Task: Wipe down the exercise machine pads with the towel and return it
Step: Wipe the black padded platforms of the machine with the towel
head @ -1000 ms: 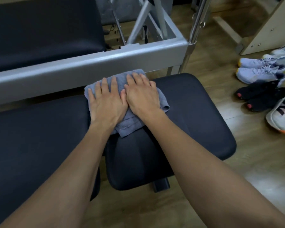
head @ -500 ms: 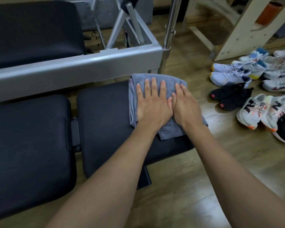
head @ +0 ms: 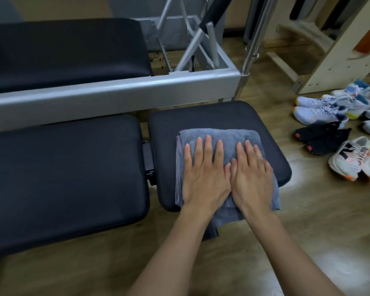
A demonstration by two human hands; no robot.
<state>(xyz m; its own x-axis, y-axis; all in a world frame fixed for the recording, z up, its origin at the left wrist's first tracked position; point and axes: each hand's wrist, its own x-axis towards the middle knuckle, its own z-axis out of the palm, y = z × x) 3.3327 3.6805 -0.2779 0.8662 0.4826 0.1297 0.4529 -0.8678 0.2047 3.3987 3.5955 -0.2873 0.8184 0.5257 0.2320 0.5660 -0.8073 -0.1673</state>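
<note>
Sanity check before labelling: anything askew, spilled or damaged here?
Nothing looks spilled or damaged. Two small oddities: the grey towel, pressed flat by the left hand and right hand, overhangs the near edge of the small pad, and shoes lie scattered on the floor at right.

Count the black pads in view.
3: far pad behind the rail, long pad near left, small pad under the towel. Others may be out of frame.

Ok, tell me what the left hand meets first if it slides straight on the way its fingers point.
The left hand lies flat on the towel; ahead is only bare pad, then probably the grey frame rail, though whether the rail sits at hand height is unclear.
</note>
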